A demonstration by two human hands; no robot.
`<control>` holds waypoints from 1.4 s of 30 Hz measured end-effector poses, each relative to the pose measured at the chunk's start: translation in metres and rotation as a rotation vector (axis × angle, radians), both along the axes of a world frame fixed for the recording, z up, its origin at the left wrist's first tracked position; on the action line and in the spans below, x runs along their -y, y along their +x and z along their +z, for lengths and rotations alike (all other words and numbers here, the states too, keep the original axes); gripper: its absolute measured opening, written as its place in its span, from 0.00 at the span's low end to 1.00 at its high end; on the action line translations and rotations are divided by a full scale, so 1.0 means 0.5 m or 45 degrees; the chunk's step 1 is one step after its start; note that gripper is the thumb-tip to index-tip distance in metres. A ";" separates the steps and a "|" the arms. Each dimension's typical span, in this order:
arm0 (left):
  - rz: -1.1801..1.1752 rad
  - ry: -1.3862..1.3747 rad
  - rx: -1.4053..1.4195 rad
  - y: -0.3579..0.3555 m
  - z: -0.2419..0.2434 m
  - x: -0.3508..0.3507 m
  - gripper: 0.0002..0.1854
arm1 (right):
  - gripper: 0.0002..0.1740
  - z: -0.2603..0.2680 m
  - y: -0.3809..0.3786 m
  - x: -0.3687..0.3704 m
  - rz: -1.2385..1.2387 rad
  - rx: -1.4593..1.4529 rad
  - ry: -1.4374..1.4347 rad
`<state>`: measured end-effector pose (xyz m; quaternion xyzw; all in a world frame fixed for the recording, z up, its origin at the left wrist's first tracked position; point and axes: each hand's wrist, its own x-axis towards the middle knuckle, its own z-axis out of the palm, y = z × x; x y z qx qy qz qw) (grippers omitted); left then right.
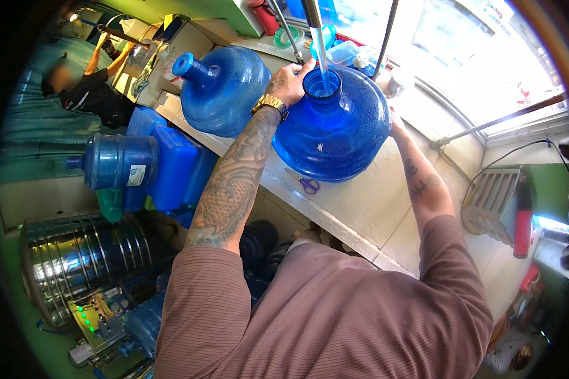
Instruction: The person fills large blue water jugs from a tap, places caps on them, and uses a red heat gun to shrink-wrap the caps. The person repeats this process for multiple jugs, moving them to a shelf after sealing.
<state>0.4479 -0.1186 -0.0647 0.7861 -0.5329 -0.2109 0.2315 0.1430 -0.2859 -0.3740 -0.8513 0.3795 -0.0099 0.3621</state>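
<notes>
A large round blue water jug (pixel 332 137) stands upright on the tiled counter (pixel 360 203) before me. Water (pixel 321 57) runs from a metal pipe (pixel 312 13) down into its open neck (pixel 322 90). My left hand (pixel 290 84), with a gold watch at the wrist, is beside the neck with its fingers bent; its far side is hidden, so its grip is unclear. At the jug's right side is my right hand (pixel 395 124), mostly hidden behind the plastic. A second blue jug (pixel 225 90), capped and tilted, is left of my left hand.
Purple-handled scissors (pixel 308 184) lie near the counter's front edge. Thin metal rods (pixel 386 38) rise behind the jug. To the left are stacked blue containers (pixel 170 166) and a ribbed steel tank (pixel 90 260). Another person (pixel 92 94) works at the far left.
</notes>
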 end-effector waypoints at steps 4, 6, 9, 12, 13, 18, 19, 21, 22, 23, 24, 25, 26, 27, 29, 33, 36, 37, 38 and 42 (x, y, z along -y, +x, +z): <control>0.004 0.007 0.015 -0.004 0.007 -0.001 0.44 | 0.39 -0.084 0.009 0.038 -0.260 0.308 0.261; -0.010 -0.002 -0.017 -0.005 0.013 -0.004 0.43 | 0.41 -0.107 0.010 0.044 -0.436 0.377 0.319; -0.008 -0.003 -0.056 -0.009 0.022 -0.008 0.42 | 0.47 -0.105 0.003 0.034 -0.138 -0.134 -0.155; -0.011 -0.015 -0.046 -0.012 0.029 -0.011 0.42 | 0.51 -0.080 0.002 0.009 -0.025 -0.319 -0.367; -0.004 -0.017 -0.052 -0.013 0.031 -0.012 0.42 | 0.51 -0.072 0.004 0.001 -0.133 -0.319 -0.290; 0.024 0.025 -0.066 -0.015 0.032 -0.013 0.42 | 0.51 -0.070 0.008 -0.025 -0.097 -0.282 -0.282; 0.021 0.018 -0.075 -0.014 0.031 -0.012 0.42 | 0.51 -0.075 0.005 -0.025 -0.116 -0.268 -0.262; 0.010 0.033 -0.091 -0.013 0.029 -0.010 0.42 | 0.51 -0.079 -0.008 -0.022 -0.170 -0.234 -0.206; 0.038 0.066 -0.057 -0.013 0.028 -0.009 0.41 | 0.51 -0.076 -0.018 -0.020 -0.202 -0.200 -0.162; 0.045 0.062 -0.073 -0.012 0.027 -0.009 0.41 | 0.51 -0.067 -0.026 -0.018 -0.243 -0.153 -0.104; 0.047 0.053 -0.092 -0.011 0.025 -0.008 0.41 | 0.51 -0.051 -0.037 -0.017 -0.293 -0.093 -0.040; 0.046 0.040 -0.116 -0.010 0.024 -0.007 0.41 | 0.51 -0.028 -0.046 -0.018 -0.362 -0.034 0.020; 0.057 0.002 -0.121 -0.010 0.021 -0.006 0.41 | 0.51 0.003 -0.053 -0.023 -0.451 0.032 0.079; 0.016 -0.014 -0.133 -0.008 0.019 -0.005 0.41 | 0.51 0.043 -0.063 -0.031 -0.597 0.017 0.142; 0.016 -0.060 -0.146 -0.007 0.014 -0.001 0.41 | 0.44 0.140 -0.061 -0.063 -0.851 0.310 0.150; 0.019 -0.040 -0.157 -0.003 -0.002 0.011 0.40 | 0.34 0.386 -0.085 -0.176 -0.800 0.315 -0.293; -0.020 -0.057 -0.086 0.002 -0.013 0.021 0.39 | 0.34 0.562 -0.086 -0.271 -0.858 0.380 -0.309; -0.028 -0.055 -0.093 0.003 -0.017 0.023 0.39 | 0.33 0.611 -0.082 -0.301 -0.865 0.419 -0.322; -0.037 -0.064 -0.084 0.005 -0.020 0.025 0.39 | 0.33 0.656 -0.077 -0.330 -0.873 0.462 -0.335; -0.027 -0.208 -0.178 0.008 -0.034 0.020 0.38 | 0.26 0.784 -0.056 -0.433 -0.795 0.609 -0.553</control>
